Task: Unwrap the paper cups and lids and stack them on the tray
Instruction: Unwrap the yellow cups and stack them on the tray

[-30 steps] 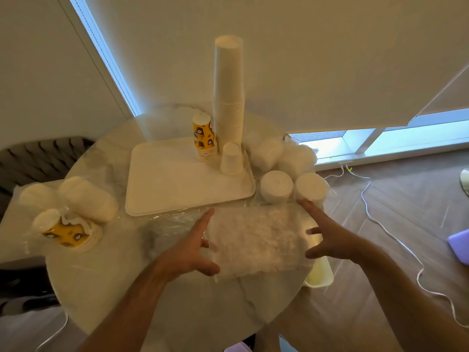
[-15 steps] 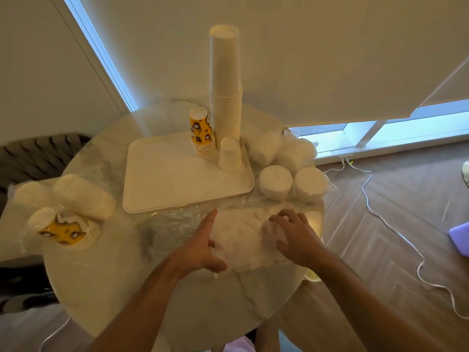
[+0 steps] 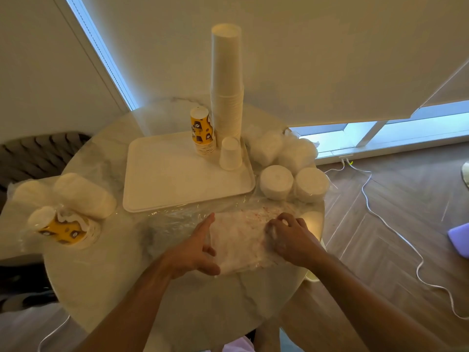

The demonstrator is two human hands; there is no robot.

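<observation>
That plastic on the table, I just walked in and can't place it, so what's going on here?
A person is flattening a crumpled plastic wrapper on the round table: the left hand lies at its edge, the right hand grips it. On the tray stand a tall white cup stack, a yellow printed cup stack and a single white cup. Wrapped lid packs wait beside it.

one head-worn view looks steeply down, close over the round table (image 3: 106,270), toward the window wall.
</observation>
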